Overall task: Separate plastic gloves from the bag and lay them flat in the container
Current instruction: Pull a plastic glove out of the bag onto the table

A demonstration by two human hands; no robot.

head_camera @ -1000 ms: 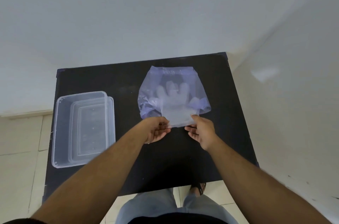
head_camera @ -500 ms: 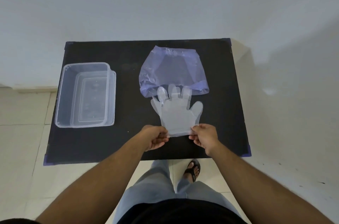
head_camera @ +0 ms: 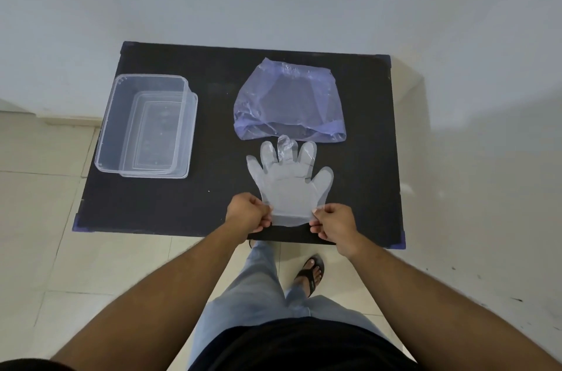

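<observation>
Both hands pinch the clear glove's cuff: left hand, right hand. Purple bag just above it, empty container at left on the tabletop.

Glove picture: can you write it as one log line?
glove: out of bag, flat on table | left hand, right hand: pinching cuff | container: empty

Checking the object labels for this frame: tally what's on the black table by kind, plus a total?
Clear plastic container: 1 (looks empty, may sit on its lid)
Purple plastic bag: 1
Clear plastic gloves: 1 flat piece visible, possibly several layers stacked; cuff pinched by left hand and right hand
Total: 3 on the table
</observation>
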